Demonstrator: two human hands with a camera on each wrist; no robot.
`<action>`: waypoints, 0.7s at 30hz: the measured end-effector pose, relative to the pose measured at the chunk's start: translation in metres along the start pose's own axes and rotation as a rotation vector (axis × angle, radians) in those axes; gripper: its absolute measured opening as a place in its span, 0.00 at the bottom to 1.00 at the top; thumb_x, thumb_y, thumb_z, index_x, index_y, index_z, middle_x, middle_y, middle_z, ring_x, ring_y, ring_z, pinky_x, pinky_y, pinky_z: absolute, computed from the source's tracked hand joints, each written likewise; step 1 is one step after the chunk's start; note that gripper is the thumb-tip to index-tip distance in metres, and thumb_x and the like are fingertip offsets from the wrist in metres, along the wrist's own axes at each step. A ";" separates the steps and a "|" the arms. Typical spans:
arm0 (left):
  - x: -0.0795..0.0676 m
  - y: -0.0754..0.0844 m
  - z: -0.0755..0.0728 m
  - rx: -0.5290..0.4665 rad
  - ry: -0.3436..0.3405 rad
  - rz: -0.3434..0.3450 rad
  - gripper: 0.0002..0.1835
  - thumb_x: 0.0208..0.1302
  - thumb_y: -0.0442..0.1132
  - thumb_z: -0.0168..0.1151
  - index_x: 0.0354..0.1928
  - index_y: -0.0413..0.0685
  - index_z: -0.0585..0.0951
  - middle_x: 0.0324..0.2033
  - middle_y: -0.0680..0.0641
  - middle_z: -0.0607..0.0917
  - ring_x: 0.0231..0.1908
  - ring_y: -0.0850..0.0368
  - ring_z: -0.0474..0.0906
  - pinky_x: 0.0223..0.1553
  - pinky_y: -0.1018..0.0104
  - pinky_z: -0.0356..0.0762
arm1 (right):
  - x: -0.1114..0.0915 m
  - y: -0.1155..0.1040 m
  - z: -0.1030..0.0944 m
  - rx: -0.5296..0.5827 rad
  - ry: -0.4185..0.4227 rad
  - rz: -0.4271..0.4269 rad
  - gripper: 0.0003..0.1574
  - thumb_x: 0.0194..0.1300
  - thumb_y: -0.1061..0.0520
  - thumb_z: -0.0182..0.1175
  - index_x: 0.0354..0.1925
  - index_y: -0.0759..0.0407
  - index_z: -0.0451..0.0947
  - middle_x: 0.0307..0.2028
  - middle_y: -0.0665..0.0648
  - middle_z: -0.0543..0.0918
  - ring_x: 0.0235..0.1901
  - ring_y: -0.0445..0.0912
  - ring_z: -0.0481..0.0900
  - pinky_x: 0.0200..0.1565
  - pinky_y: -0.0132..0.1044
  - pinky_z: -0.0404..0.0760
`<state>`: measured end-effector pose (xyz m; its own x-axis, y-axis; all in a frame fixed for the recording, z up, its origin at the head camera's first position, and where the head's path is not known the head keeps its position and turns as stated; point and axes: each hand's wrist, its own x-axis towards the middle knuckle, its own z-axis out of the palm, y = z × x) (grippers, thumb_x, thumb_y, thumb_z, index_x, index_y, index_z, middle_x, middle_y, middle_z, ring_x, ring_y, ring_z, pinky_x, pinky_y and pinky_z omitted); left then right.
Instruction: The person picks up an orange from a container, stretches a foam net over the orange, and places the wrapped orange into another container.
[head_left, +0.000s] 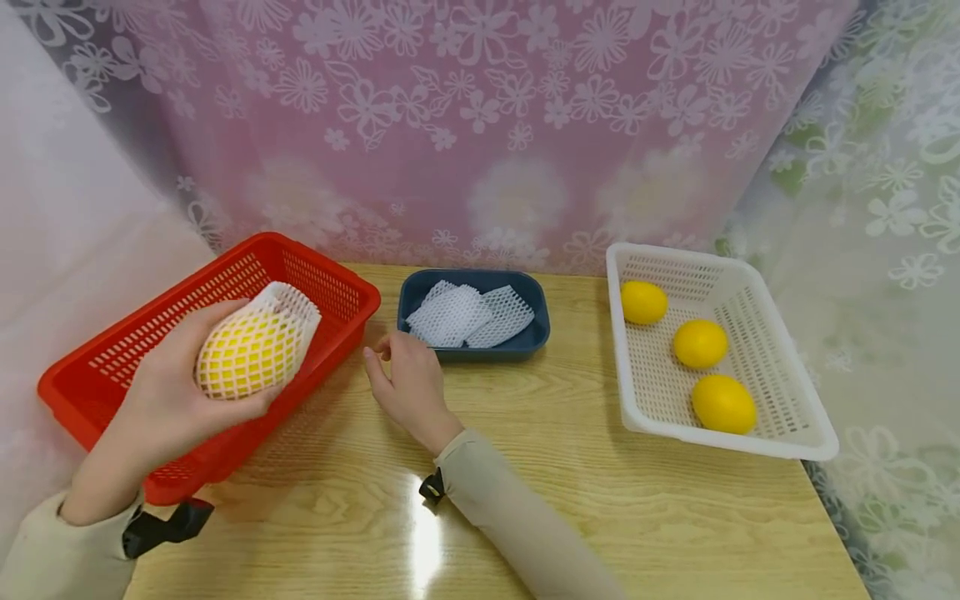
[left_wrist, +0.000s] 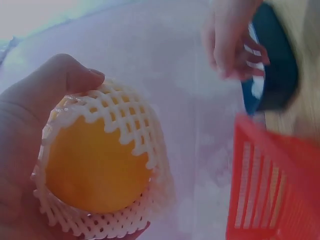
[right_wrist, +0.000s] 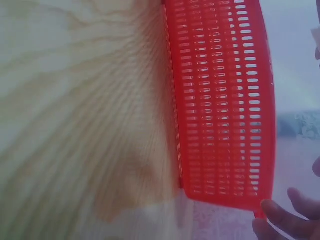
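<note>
My left hand [head_left: 168, 379] grips a smooth yellow lemon-like fruit [left_wrist: 97, 165] in a white foam net sleeve [head_left: 288, 304], raised over the red basket [head_left: 300, 379]. The thumb presses the net's side, and an end of the fruit shows bare through the sleeve's opening in the left wrist view. My right hand [head_left: 408, 375] hangs with loosely bent fingers and nothing in them, close to the front left corner of a dark blue tray [head_left: 495, 354]. Several white foam nets [head_left: 450, 315] lie flat and overlapping in that tray.
At the right stands a white basket [head_left: 630, 375] with three bare yellow fruits [head_left: 723, 404] in it. All the containers stand on a wood-grain table [head_left: 540, 467]. A pink flowered cloth [head_left: 465, 125] hangs behind the table, with pale cloth at both sides.
</note>
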<state>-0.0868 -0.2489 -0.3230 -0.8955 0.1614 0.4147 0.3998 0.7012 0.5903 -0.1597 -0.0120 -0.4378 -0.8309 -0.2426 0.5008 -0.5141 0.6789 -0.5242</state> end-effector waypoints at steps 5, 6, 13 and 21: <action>0.028 -0.027 -0.016 0.120 -0.013 -0.058 0.49 0.42 0.38 0.81 0.69 0.48 0.68 0.53 0.42 0.77 0.44 0.55 0.69 0.36 0.72 0.63 | 0.017 -0.010 0.015 -0.083 -0.067 0.119 0.20 0.74 0.40 0.49 0.40 0.54 0.76 0.33 0.49 0.79 0.31 0.44 0.73 0.36 0.36 0.70; 0.033 -0.034 -0.017 0.131 -0.024 -0.079 0.48 0.44 0.39 0.80 0.69 0.47 0.68 0.53 0.42 0.77 0.43 0.53 0.69 0.35 0.71 0.63 | 0.020 -0.013 0.017 -0.107 -0.085 0.144 0.22 0.74 0.38 0.48 0.40 0.53 0.75 0.33 0.49 0.78 0.32 0.44 0.73 0.36 0.37 0.69; 0.064 -0.090 -0.014 0.125 -0.147 -0.197 0.45 0.53 0.46 0.76 0.67 0.35 0.62 0.53 0.35 0.72 0.40 0.43 0.69 0.29 0.68 0.69 | 0.029 -0.030 0.037 -0.312 -0.244 0.276 0.41 0.69 0.23 0.36 0.49 0.56 0.69 0.42 0.53 0.75 0.44 0.48 0.75 0.48 0.45 0.72; 0.087 -0.134 0.011 0.213 -0.323 -0.307 0.53 0.56 0.59 0.70 0.68 0.31 0.53 0.48 0.32 0.68 0.37 0.38 0.71 0.30 0.51 0.73 | 0.028 -0.037 0.051 -0.400 -0.251 0.290 0.43 0.67 0.21 0.35 0.50 0.56 0.67 0.45 0.54 0.74 0.45 0.51 0.73 0.45 0.43 0.72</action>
<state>-0.2206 -0.3215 -0.3739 -0.9940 0.1084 -0.0116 0.0893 0.8709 0.4832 -0.1750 -0.0795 -0.4393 -0.9768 -0.1308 0.1693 -0.1761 0.9409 -0.2894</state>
